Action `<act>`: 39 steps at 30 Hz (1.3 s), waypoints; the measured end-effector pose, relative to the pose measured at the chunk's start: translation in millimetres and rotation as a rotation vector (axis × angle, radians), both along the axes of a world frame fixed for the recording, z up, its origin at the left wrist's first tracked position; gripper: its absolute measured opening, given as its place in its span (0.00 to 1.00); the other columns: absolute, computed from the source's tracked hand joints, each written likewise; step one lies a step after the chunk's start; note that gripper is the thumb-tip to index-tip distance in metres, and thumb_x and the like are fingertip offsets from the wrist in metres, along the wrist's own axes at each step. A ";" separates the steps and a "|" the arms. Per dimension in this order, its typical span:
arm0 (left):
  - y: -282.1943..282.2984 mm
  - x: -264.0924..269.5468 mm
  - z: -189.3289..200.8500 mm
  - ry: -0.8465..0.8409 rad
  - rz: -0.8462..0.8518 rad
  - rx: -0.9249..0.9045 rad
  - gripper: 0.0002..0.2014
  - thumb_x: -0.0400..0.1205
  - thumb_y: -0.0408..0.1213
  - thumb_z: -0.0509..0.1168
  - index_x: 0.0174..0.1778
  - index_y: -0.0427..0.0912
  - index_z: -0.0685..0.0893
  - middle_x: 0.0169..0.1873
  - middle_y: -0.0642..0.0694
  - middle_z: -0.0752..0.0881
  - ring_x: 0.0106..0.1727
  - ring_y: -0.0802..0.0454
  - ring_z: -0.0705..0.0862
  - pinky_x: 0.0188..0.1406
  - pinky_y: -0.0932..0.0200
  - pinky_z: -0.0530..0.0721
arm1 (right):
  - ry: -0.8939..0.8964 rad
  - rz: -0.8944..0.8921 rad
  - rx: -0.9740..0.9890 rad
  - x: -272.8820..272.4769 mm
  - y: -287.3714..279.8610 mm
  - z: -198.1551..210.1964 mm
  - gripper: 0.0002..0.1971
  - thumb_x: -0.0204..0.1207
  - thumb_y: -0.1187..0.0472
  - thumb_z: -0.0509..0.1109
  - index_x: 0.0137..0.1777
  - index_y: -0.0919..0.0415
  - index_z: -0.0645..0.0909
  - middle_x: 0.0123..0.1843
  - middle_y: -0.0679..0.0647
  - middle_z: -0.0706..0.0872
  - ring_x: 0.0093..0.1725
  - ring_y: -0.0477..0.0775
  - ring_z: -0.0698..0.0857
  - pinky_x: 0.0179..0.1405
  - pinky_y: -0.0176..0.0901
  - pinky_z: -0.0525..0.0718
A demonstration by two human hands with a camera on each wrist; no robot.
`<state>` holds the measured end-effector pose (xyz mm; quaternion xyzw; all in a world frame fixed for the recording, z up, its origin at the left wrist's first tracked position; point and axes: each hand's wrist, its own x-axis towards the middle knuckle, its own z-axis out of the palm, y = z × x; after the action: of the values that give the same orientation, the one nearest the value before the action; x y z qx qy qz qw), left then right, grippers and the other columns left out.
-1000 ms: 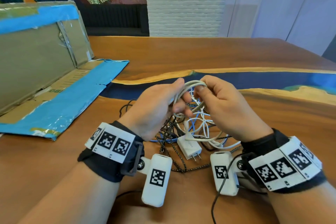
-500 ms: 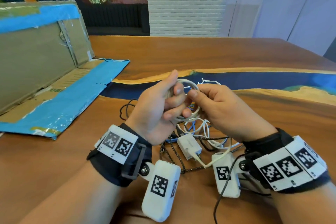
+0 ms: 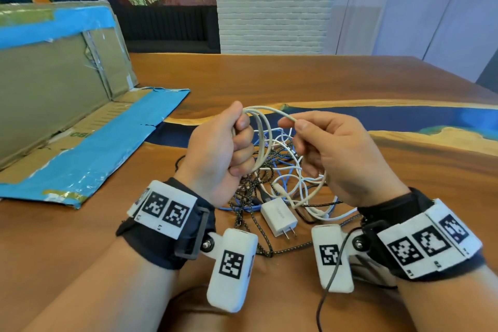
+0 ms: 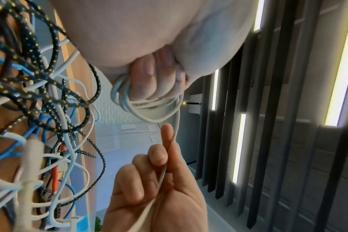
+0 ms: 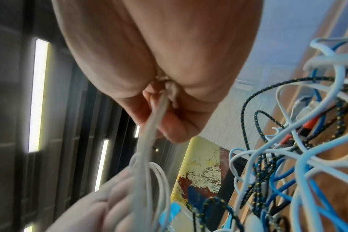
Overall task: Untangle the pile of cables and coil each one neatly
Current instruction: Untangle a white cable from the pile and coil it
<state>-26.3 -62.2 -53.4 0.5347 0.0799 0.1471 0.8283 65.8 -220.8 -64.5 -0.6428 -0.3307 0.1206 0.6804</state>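
My left hand [image 3: 237, 140] is raised above the table and grips several loops of a white cable [image 3: 260, 127]; the same loops [image 4: 141, 109] show wrapped round its curled fingers in the left wrist view. A free strand of that cable runs to my right hand [image 3: 293, 127], which pinches it between thumb and forefinger [image 4: 165, 157] a short way to the right. In the right wrist view the strand [image 5: 149, 130] leaves the pinch blurred. Below both hands lies the tangled pile [image 3: 272, 170] of white, blue and black braided cables with a white charger plug [image 3: 279, 217].
A flattened cardboard box with blue tape [image 3: 67, 121] lies at the left of the wooden table [image 3: 323, 83]. A blue resin strip [image 3: 404, 116] crosses the table behind the hands. A dark cord [image 3: 327, 286] hangs from the right wrist camera.
The hands have drawn apart: the right hand has pulled a length of white cable out to the right, while the left hand keeps the coil and has closed into a tighter fist.
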 end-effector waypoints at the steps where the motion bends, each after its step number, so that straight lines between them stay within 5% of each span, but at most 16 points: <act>1: 0.4 0.3 -0.1 0.010 0.013 0.036 0.21 0.94 0.49 0.49 0.35 0.47 0.68 0.24 0.51 0.57 0.20 0.55 0.52 0.19 0.58 0.51 | 0.047 0.059 0.029 0.3 -1.3 0.8 0.14 0.89 0.67 0.62 0.55 0.62 0.91 0.33 0.56 0.80 0.26 0.51 0.68 0.24 0.41 0.75; 3: 0.9 0.3 -0.6 0.007 0.020 0.078 0.20 0.94 0.49 0.49 0.35 0.47 0.68 0.24 0.51 0.57 0.20 0.54 0.53 0.18 0.59 0.52 | 0.050 0.117 0.010 1.1 -2.9 1.4 0.14 0.87 0.70 0.63 0.56 0.63 0.92 0.36 0.57 0.82 0.30 0.54 0.74 0.31 0.44 0.81; 6: -0.2 -2.1 0.5 -0.004 -0.051 0.057 0.21 0.94 0.50 0.50 0.34 0.47 0.69 0.23 0.51 0.58 0.21 0.54 0.51 0.20 0.57 0.50 | -0.132 -0.035 -0.093 3.0 -0.1 -3.8 0.13 0.84 0.70 0.69 0.54 0.55 0.94 0.43 0.59 0.89 0.39 0.62 0.84 0.46 0.55 0.89; 9: -2.2 -6.7 3.1 0.004 -0.196 -0.043 0.23 0.92 0.51 0.52 0.30 0.49 0.70 0.21 0.54 0.58 0.22 0.54 0.49 0.21 0.57 0.48 | -0.214 -0.195 -0.111 4.0 3.4 -8.6 0.11 0.81 0.67 0.74 0.50 0.50 0.94 0.44 0.58 0.93 0.46 0.70 0.87 0.46 0.66 0.90; 11: -4.3 -8.3 3.5 -0.001 -0.251 -0.055 0.23 0.91 0.52 0.53 0.29 0.49 0.71 0.21 0.54 0.58 0.22 0.55 0.48 0.20 0.57 0.48 | -0.188 -0.239 -0.056 4.5 3.5 -9.2 0.09 0.80 0.66 0.76 0.49 0.51 0.94 0.42 0.56 0.94 0.41 0.62 0.89 0.39 0.56 0.90; 14: -5.6 -6.3 0.6 -0.015 -0.251 -0.057 0.22 0.91 0.52 0.53 0.31 0.49 0.71 0.22 0.54 0.58 0.21 0.55 0.50 0.20 0.58 0.49 | -0.059 -0.137 0.000 -0.3 5.5 -7.0 0.06 0.80 0.69 0.76 0.50 0.61 0.93 0.40 0.61 0.94 0.36 0.55 0.89 0.37 0.44 0.87; 19: -3.9 0.9 -4.6 -0.051 -0.129 0.061 0.22 0.93 0.50 0.49 0.34 0.46 0.70 0.22 0.52 0.59 0.20 0.56 0.52 0.17 0.60 0.52 | 0.151 0.137 0.049 -7.5 7.1 -7.1 0.14 0.84 0.71 0.62 0.59 0.72 0.89 0.52 0.74 0.91 0.50 0.64 0.90 0.54 0.59 0.90; 23: -4.4 2.8 -8.2 -0.076 -0.115 0.177 0.22 0.94 0.49 0.49 0.34 0.45 0.71 0.22 0.50 0.60 0.19 0.55 0.54 0.19 0.57 0.52 | 0.091 0.124 0.022 -7.1 7.4 -8.6 0.10 0.79 0.67 0.75 0.58 0.69 0.90 0.52 0.69 0.93 0.54 0.67 0.92 0.56 0.57 0.91; 28: -1.9 3.2 -8.8 -0.041 -0.137 0.230 0.22 0.93 0.49 0.50 0.34 0.45 0.72 0.21 0.51 0.61 0.19 0.56 0.55 0.19 0.58 0.55 | 0.236 0.135 0.056 -6.1 9.6 -9.9 0.12 0.79 0.72 0.71 0.62 0.69 0.84 0.44 0.68 0.92 0.40 0.60 0.90 0.43 0.48 0.91; 32: -1.4 3.4 -9.2 -0.023 -0.128 0.248 0.22 0.93 0.48 0.51 0.33 0.44 0.71 0.20 0.51 0.62 0.18 0.56 0.56 0.19 0.59 0.56 | 0.379 0.339 0.125 -10.7 8.1 -6.1 0.18 0.78 0.69 0.69 0.68 0.65 0.76 0.37 0.60 0.82 0.38 0.57 0.83 0.50 0.56 0.84; 35: -1.6 3.5 -9.7 -0.021 -0.122 0.278 0.22 0.93 0.48 0.52 0.34 0.44 0.71 0.21 0.50 0.61 0.19 0.55 0.56 0.22 0.55 0.54 | 0.253 0.361 0.073 -11.9 9.7 -9.5 0.23 0.78 0.76 0.71 0.71 0.67 0.75 0.47 0.69 0.84 0.42 0.66 0.88 0.60 0.70 0.87; 37: 0.4 3.7 -10.5 -0.037 -0.121 0.284 0.22 0.93 0.48 0.52 0.34 0.45 0.72 0.22 0.50 0.61 0.20 0.54 0.55 0.22 0.54 0.55 | 0.079 0.209 -0.066 -9.6 10.2 -8.9 0.23 0.77 0.76 0.75 0.70 0.59 0.79 0.50 0.69 0.91 0.49 0.72 0.92 0.60 0.64 0.89; 39: 1.6 4.1 -10.8 -0.057 -0.123 0.281 0.22 0.93 0.47 0.51 0.33 0.45 0.72 0.21 0.51 0.62 0.20 0.54 0.56 0.22 0.55 0.58 | -0.019 0.051 -0.114 -7.3 8.2 -6.1 0.17 0.77 0.71 0.78 0.62 0.56 0.86 0.47 0.62 0.94 0.49 0.65 0.94 0.53 0.58 0.92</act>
<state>-22.1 -60.6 -64.2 0.6449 0.0020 0.1207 0.7547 58.5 -212.6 -70.6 -0.6729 -0.3463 0.1505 0.6361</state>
